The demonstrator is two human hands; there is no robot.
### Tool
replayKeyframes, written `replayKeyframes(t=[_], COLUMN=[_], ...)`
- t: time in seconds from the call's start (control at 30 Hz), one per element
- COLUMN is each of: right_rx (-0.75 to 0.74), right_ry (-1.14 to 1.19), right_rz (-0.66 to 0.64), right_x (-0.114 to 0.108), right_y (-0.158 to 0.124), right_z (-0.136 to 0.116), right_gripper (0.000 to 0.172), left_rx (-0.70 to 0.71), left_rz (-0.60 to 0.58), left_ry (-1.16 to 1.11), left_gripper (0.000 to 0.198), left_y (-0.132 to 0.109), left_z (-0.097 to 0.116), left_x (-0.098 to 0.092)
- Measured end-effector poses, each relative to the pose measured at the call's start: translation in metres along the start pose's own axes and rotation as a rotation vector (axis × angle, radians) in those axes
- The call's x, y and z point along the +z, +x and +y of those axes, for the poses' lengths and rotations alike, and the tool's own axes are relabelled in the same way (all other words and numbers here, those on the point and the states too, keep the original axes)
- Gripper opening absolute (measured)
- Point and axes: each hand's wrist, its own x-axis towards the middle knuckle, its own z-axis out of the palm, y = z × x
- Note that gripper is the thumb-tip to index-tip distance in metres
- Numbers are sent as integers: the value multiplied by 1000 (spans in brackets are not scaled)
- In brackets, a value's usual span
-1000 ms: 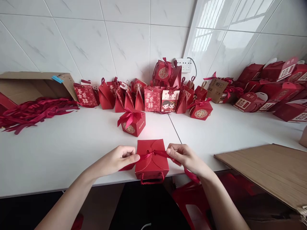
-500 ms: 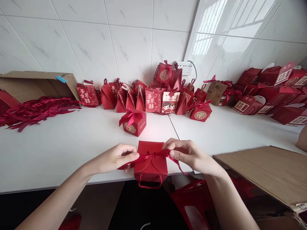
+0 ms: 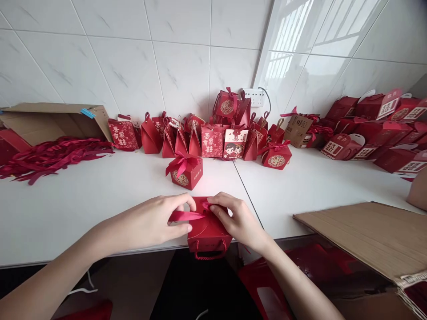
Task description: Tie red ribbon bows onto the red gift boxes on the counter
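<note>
A small red gift box (image 3: pixel 210 229) with a twisted cord handle (image 3: pixel 211 257) sits at the table's front edge. A red satin ribbon (image 3: pixel 187 216) crosses its folded top. My right hand (image 3: pixel 235 218) pinches the ribbon near the middle of the lid, thumb against fingers. From there the ribbon runs leftward into my left hand (image 3: pixel 160 220), whose fingers curl around it at the box's left side. My left thumb and forefinger are apart; the fingers behind are partly hidden. Just beyond stands another red box (image 3: pixel 188 173) topped with a ribbon bow.
Red gift boxes and bags (image 3: pixel 212 141) line the tiled wall. Loose ribbons (image 3: pixel 56 153) lie by a cardboard box (image 3: pixel 60 109) at left. More red boxes (image 3: pixel 376 133) are piled at right, above an open carton's flap (image 3: pixel 353 231). Part of another person's arm (image 3: pixel 416 193) shows at the right edge.
My right hand has moved left to the lid's middle, pinching the ribbon there. My left hand has turned, its thumb and forefinger now apart around the ribbon. The box stays at the table edge.
</note>
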Motion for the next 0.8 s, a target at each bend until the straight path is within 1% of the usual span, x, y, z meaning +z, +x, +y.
replayKeyframes(t=[0.07, 0.13, 0.2, 0.27, 0.33, 0.4, 0.43, 0.5, 0.57, 0.63, 0.7, 0.8], right_rx=[26, 59, 79, 99, 127, 146, 149, 145, 134, 129, 123, 113], right_ry=[26, 68, 98, 110, 123, 126, 122, 106, 90, 79, 73, 59], right_rz=[11, 50, 83, 79, 65, 65, 69, 72, 72, 68, 60, 43], right_x=[0, 1, 2, 2, 2, 2, 2, 2, 2, 3, 3, 6], right_y=[0, -1, -1, -1, -1, 0, 0, 0, 1, 1, 1, 3], right_z=[0, 1, 2, 2, 2, 0, -1, -3, -5, -7, -8, -5], right_gripper=[15, 9, 14, 15, 12, 10, 10, 10, 11, 12, 13, 14], left_rx=[20, 55, 66, 21, -62, -125, -118, -23, 123, 239, 312, 379], left_rz=[21, 31, 57, 108, 144, 140, 136, 146, 145, 124, 109, 101], left_ry=[77, 134, 148, 151, 202, 271, 286, 274, 255, 278, 336, 437], left_gripper=[15, 15, 22, 28, 29, 32, 32, 27, 24, 25, 26, 25], left_y=[-1, -2, -1, -1, 0, 2, 2, 4, 6, 8, 9, 13], left_z=[7, 13, 17, 19, 19, 18, 18, 20, 26, 34, 42, 48], left_x=[-1, -2, -2, -1, -1, -2, -3, -5, -6, -7, -7, -6])
